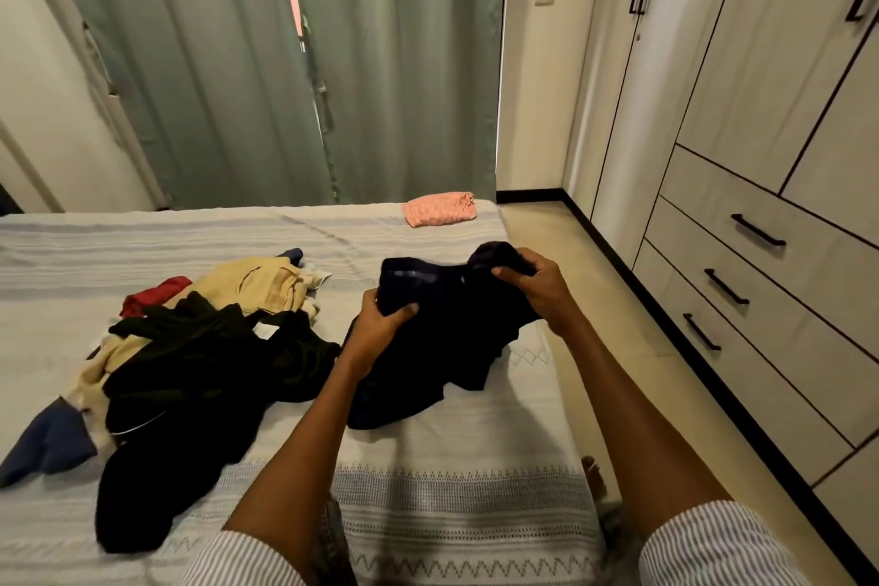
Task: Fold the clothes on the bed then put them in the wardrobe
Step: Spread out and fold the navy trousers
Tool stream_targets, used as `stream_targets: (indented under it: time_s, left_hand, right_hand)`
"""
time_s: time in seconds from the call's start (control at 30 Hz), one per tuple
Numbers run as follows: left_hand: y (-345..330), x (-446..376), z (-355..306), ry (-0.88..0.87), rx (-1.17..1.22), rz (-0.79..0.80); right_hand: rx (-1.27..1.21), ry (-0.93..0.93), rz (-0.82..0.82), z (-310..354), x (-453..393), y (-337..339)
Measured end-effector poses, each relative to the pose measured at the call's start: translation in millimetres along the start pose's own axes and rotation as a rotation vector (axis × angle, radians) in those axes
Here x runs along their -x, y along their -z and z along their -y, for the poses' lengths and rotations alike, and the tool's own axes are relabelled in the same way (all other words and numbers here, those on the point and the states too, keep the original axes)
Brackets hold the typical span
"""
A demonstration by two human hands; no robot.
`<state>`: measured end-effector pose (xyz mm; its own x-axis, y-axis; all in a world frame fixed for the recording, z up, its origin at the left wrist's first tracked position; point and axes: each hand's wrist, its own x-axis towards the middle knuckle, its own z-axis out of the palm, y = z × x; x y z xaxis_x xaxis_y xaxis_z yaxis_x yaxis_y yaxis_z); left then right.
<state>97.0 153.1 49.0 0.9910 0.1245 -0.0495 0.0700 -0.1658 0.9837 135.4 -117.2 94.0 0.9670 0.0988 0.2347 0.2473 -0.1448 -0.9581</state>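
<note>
A dark navy garment (452, 338) hangs bunched above the bed (428, 490), its lower part resting on the cover. My left hand (380, 324) grips its left upper edge and my right hand (535, 283) pinches its right upper edge. A heap of unfolded clothes (200, 362) lies to the left: black pieces, a beige one, a red one and blue ones. A folded pink garment (440, 208) sits at the bed's far right corner. The wardrobe (761, 133) stands along the right wall with its doors shut.
Grey-green curtains (285, 62) hang behind the bed. Three drawers with black handles (742, 271) sit under the wardrobe doors. A strip of floor (618, 324) runs between bed and wardrobe. My foot (594, 476) shows by the bed's edge.
</note>
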Motion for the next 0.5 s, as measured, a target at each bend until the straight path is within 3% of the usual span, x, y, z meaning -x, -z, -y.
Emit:
stream_targets:
  time_s: [0.13,0.2,0.27,0.33,0.5]
  left_hand:
    - [9.7,-6.5,-14.7,0.089,0.186,0.192]
    - [16.6,-2.4,-17.0,0.099,0.196,0.207]
    - [22.5,-7.5,-18.4,-0.022,0.188,0.030]
    - [33.6,-14.9,-28.7,-0.169,0.142,-0.198]
    - [33.7,-33.3,-67.1,-0.280,0.047,-0.314]
  right_hand:
    - [0.040,-0.101,0.261,15.4,-0.4,15.5]
    - [0.289,-0.097,0.312,14.6,-0.1,20.5]
    - [0.636,-0.049,0.316,7.8,-4.0,26.4]
    - [0.756,-0.032,0.305,14.0,-8.0,26.5]
    - [0.831,-0.016,0.434,39.3,-14.3,24.4]
